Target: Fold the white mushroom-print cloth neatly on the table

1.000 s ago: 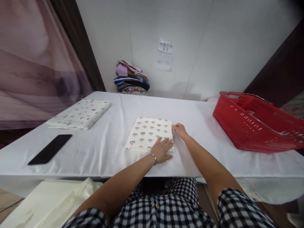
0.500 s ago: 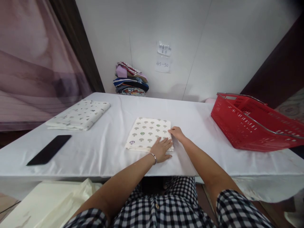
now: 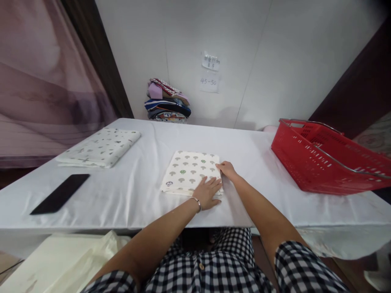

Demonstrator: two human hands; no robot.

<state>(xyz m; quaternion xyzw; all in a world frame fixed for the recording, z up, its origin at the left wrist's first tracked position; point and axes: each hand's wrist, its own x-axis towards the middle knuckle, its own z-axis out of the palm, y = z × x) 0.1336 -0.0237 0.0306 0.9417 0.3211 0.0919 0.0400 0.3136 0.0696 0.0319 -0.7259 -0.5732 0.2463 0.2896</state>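
Observation:
A folded white cloth (image 3: 186, 169) with grey and green mushroom prints lies flat on the table in front of me. My left hand (image 3: 206, 193), with a silver bracelet at the wrist, rests flat on its near right corner, fingers spread. At the cloth's right edge, my right hand (image 3: 226, 169) pinches the fabric between thumb and fingers. The palm of the right hand is turned away, so its inner side is hidden.
Another folded printed cloth (image 3: 102, 147) lies at the left, behind a black flat rectangle (image 3: 60, 194). A red basket (image 3: 326, 162) stands at the right. Folded clothes (image 3: 168, 101) are stacked beyond the far edge of the white-covered table (image 3: 146, 203). Paper signs (image 3: 209, 82) hang on the wall.
Both hands keep almost the same places on the cloth. The view has shifted very slightly; the cloth looks unchanged.

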